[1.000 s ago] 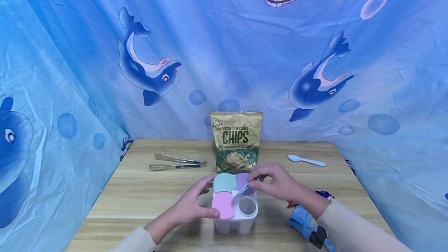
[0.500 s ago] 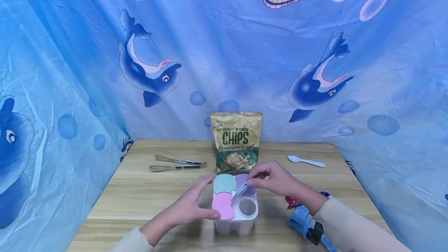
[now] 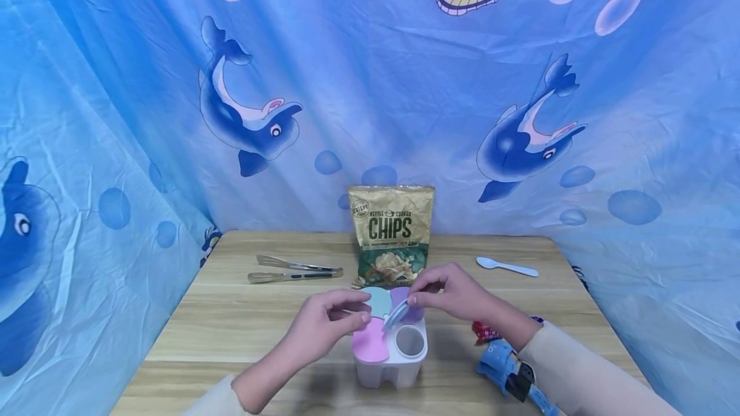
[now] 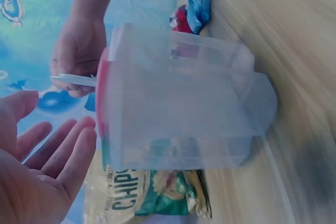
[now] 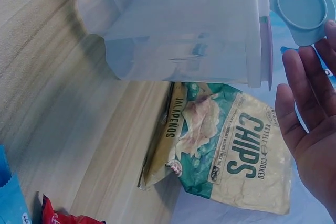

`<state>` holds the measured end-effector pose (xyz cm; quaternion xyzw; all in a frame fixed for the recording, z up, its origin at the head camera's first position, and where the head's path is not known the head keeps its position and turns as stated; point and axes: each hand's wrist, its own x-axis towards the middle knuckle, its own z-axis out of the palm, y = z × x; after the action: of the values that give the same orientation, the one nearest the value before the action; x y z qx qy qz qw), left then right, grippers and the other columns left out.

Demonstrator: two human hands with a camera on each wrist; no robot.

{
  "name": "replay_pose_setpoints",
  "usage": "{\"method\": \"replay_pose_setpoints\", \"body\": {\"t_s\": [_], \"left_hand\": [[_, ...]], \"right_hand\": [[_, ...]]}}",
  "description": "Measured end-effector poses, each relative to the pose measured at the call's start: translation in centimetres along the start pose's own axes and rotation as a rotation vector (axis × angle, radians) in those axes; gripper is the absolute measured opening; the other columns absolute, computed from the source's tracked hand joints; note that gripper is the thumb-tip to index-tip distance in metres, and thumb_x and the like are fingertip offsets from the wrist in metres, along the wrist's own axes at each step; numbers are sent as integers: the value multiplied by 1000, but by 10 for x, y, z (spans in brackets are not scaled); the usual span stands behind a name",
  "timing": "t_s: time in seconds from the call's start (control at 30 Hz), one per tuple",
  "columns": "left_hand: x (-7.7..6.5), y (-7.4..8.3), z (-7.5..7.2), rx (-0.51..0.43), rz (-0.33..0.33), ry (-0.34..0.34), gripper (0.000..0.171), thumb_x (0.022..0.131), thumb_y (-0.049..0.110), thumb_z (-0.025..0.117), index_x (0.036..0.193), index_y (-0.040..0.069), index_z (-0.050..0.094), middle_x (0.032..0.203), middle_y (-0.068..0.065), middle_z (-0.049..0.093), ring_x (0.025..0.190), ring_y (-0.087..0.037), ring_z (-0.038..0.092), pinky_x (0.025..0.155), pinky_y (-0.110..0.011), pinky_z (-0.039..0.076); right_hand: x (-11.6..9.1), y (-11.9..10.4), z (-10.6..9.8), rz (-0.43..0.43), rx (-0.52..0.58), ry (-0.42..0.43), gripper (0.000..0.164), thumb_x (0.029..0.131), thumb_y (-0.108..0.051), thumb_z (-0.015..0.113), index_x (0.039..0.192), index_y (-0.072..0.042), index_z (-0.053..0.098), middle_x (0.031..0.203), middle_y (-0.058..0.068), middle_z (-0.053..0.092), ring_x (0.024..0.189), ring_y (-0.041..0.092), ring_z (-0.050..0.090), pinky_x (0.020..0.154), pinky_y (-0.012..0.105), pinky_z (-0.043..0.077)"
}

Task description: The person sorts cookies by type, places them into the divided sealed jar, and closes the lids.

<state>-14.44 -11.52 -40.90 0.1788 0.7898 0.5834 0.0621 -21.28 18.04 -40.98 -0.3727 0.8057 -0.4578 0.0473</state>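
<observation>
A translucent plastic container (image 3: 386,374) with coloured flip lids stands near the front of the table. My right hand (image 3: 457,294) pinches the edge of its blue lid (image 5: 302,3), which is tilted up on its hinge and shows a round raised ring underneath. The round opening (image 3: 409,341) below that lid is uncovered. The pink lid (image 3: 370,343), green lid (image 3: 379,300) and purple lid (image 3: 400,295) lie flat. My left hand (image 3: 324,325) hovers at the container's left side, fingers loosely bent and holding nothing, close to the pink and green lids.
Behind the container a chips bag (image 3: 393,226) stands upright. Metal tongs (image 3: 297,269) lie at the back left, a pale spoon (image 3: 505,266) at the back right. A red packet (image 3: 484,332) and a blue packet (image 3: 498,361) lie beside my right forearm.
My left hand has let go of the container's left side and risen a little, its fingers drawn together. My right hand keeps the blue lid raised in nearly the same place.
</observation>
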Motion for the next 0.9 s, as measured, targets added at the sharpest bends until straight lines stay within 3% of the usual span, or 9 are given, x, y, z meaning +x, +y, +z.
{"method": "replay_pose_setpoints", "body": {"t_s": [0.13,0.37,0.6,0.9], "left_hand": [[5,6,3,-23,-37,-29,35,89,19,80,117,-2,74,101,-13,78,82,-25,76,67,-32,64],[10,8,11,7,-54,-95,26,87,19,81,107,3,78,91,-9,78,74,-19,74,57,-34,63],[17,8,14,28,5,-107,15,86,15,82,98,6,80,85,-6,78,72,-18,75,59,-30,62],[19,8,16,59,13,-110,9,85,15,82,93,10,82,87,-4,78,70,-17,74,57,-29,61]], "right_hand": [[1,2,0,-16,-1,-1,8,93,-25,77,99,-20,80,91,-7,76,77,9,67,67,30,59],[1,1,1,-38,-3,7,8,94,-22,76,99,-17,80,90,-5,76,76,8,67,67,28,59],[1,-2,1,-14,-4,6,8,94,-25,76,98,-21,80,89,-7,76,76,9,67,66,29,59],[0,-4,0,-1,3,-1,8,94,-25,75,100,-21,80,92,-7,76,78,12,69,68,31,61]]}}
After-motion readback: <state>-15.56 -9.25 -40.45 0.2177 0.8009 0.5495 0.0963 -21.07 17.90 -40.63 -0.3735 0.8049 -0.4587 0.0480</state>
